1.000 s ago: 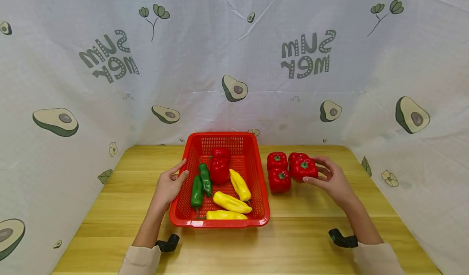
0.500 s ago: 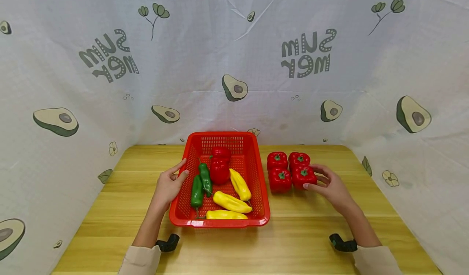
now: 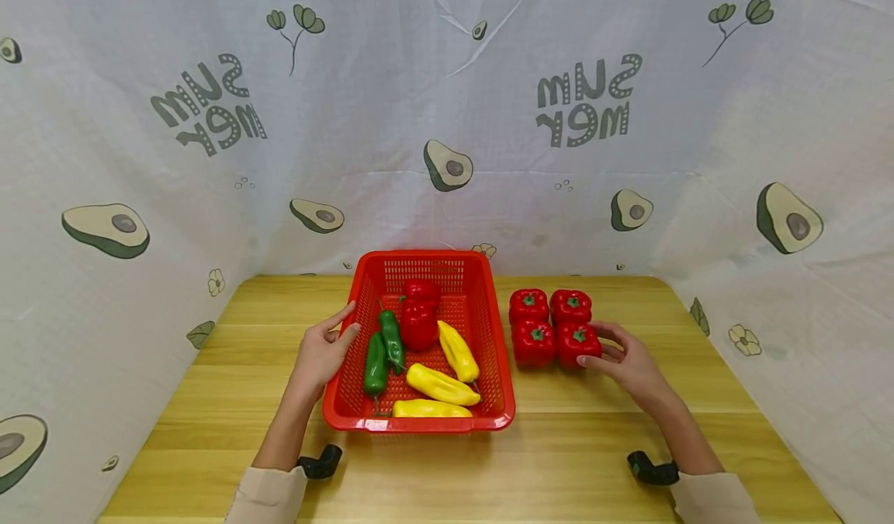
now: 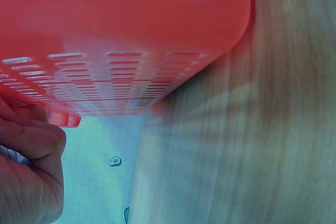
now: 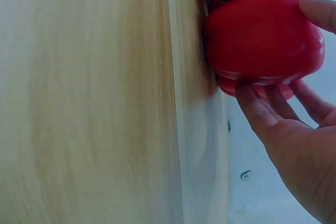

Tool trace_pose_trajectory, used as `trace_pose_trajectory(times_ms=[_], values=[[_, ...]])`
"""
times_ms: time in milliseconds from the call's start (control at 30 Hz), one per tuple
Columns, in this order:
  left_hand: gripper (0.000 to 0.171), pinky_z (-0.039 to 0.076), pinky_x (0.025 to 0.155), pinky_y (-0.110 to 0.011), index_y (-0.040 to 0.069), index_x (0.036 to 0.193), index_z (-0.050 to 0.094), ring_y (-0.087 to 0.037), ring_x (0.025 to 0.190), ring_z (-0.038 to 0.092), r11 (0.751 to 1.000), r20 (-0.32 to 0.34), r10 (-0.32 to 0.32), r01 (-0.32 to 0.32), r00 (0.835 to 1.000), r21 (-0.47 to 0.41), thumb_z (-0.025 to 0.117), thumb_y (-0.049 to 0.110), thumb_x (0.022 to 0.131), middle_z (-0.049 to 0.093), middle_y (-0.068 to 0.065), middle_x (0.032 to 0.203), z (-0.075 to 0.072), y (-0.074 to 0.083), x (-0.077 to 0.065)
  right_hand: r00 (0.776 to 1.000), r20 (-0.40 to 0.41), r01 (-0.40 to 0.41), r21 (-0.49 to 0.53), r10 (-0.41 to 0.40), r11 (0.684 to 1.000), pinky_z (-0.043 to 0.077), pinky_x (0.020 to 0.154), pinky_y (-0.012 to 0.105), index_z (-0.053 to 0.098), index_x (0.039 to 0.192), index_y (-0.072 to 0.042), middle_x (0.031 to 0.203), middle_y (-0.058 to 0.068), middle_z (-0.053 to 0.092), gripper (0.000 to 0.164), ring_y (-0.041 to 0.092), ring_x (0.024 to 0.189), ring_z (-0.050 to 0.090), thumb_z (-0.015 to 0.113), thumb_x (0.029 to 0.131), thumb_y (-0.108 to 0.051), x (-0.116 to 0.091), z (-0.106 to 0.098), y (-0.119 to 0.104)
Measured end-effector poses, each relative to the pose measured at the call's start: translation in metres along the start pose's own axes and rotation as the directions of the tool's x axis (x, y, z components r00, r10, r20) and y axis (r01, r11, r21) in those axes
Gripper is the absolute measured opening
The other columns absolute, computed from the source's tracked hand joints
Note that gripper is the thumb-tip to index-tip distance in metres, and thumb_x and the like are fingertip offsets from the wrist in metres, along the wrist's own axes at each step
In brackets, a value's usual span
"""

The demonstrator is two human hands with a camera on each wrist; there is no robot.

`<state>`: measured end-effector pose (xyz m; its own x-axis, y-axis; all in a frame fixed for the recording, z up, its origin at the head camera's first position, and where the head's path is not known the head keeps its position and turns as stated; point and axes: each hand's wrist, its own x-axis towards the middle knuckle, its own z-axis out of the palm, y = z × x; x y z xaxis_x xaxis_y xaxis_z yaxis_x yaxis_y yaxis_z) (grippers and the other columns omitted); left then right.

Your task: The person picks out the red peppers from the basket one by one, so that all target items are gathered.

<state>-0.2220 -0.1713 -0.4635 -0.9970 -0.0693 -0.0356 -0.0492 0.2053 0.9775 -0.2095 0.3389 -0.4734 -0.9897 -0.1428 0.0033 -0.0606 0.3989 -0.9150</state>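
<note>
My left hand point(image 3: 320, 359) holds the left rim of a red plastic basket point(image 3: 419, 425), thumb over the edge. In the left wrist view, curled fingers show beside the basket's slotted wall point(image 4: 126, 19). On the right, my right hand point(image 3: 634, 366) has thumb and fingers around the right side of a red bell pepper point(image 3: 576, 345), which sits on the table at the front right of a two-by-two block. Touching or close to it are the front left bell pepper point(image 3: 534, 345), the back left one point(image 3: 528, 305) and the back right one point(image 3: 570, 305).
Inside the basket lie red bell peppers point(image 3: 419, 327), two green peppers point(image 3: 375, 365) and three yellow peppers point(image 3: 442, 385). The wooden table point(image 3: 580, 462) ends at a white printed cloth point(image 3: 391, 120) behind and at both sides.
My right hand has brought the front right bell pepper down and slightly left, into line with the other three on the table. The left hand and basket stay put.
</note>
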Motion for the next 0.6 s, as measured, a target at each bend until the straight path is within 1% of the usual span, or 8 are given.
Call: trace_pose_trajectory(times_ms=[133,267,367,467,533,600], values=[[0.051,0.063,0.06,-0.035,0.029,0.153,0.052,-0.022,0.064,0.073,1.0,0.003,-0.003,0.003,1.0,0.005,0.064,0.026,0.103,0.071,-0.016,0.075,-0.0001,0.0002,-0.0007,1.0,-0.002,-0.001,0.007,0.001,1.0,0.052,0.091,0.011,0.03,0.158,0.001,0.158,0.028,0.032,0.073,0.054,0.141,0.041,0.07,0.099,-0.019,-0.0001,0.0006,0.0013],[0.051,0.063,0.061,-0.035,0.029,0.153,0.051,-0.023,0.067,0.074,1.0,0.007,-0.008,0.008,1.0,0.01,0.064,0.026,0.104,0.073,-0.018,0.08,-0.0007,0.0003,-0.0011,1.0,-0.001,-0.001,0.003,0.001,1.0,0.052,0.091,0.011,0.029,0.158,0.0,0.159,0.028,0.032,0.074,0.049,0.139,0.045,0.07,0.099,-0.019,0.0003,0.0006,0.0017],[0.051,0.063,0.061,-0.035,0.029,0.153,0.051,-0.022,0.065,0.073,1.0,0.008,-0.006,0.006,1.0,0.013,0.063,0.026,0.104,0.071,-0.016,0.077,-0.0008,0.0001,-0.0008,1.0,-0.001,0.001,-0.005,-0.001,1.0,0.051,0.09,0.011,0.028,0.159,-0.001,0.159,0.028,0.032,0.075,0.046,0.138,0.046,0.07,0.099,-0.019,0.0001,0.0006,0.001],[0.05,0.063,0.06,-0.035,0.03,0.153,0.052,-0.023,0.065,0.072,1.0,0.005,-0.008,0.008,1.0,0.012,0.064,0.026,0.104,0.071,-0.014,0.075,-0.0004,-0.0001,-0.0007,1.0,-0.005,0.003,-0.007,-0.003,1.0,0.051,0.09,0.01,0.028,0.159,-0.001,0.159,0.027,0.032,0.075,0.047,0.138,0.044,0.069,0.1,-0.02,-0.0007,0.0003,-0.0007],[0.05,0.063,0.06,-0.035,0.029,0.153,0.052,-0.023,0.066,0.073,1.0,0.005,-0.005,0.005,1.0,0.01,0.064,0.026,0.104,0.071,-0.014,0.074,-0.0003,-0.0005,-0.0002,1.0,-0.022,0.01,-0.012,-0.011,1.0,0.05,0.09,0.008,0.027,0.159,-0.001,0.159,0.027,0.033,0.074,0.048,0.139,0.043,0.068,0.101,-0.021,-0.0014,-0.0005,-0.0022],[0.05,0.063,0.061,-0.036,0.029,0.153,0.052,-0.023,0.066,0.073,1.0,0.006,-0.002,0.002,1.0,0.006,0.064,0.026,0.104,0.07,-0.013,0.073,0.0,-0.0007,0.0,0.998,-0.058,0.029,-0.032,-0.031,0.999,0.048,0.09,0.006,0.028,0.158,0.0,0.158,0.027,0.035,0.072,0.046,0.139,0.043,0.067,0.102,-0.022,-0.0016,-0.0017,-0.0037]])
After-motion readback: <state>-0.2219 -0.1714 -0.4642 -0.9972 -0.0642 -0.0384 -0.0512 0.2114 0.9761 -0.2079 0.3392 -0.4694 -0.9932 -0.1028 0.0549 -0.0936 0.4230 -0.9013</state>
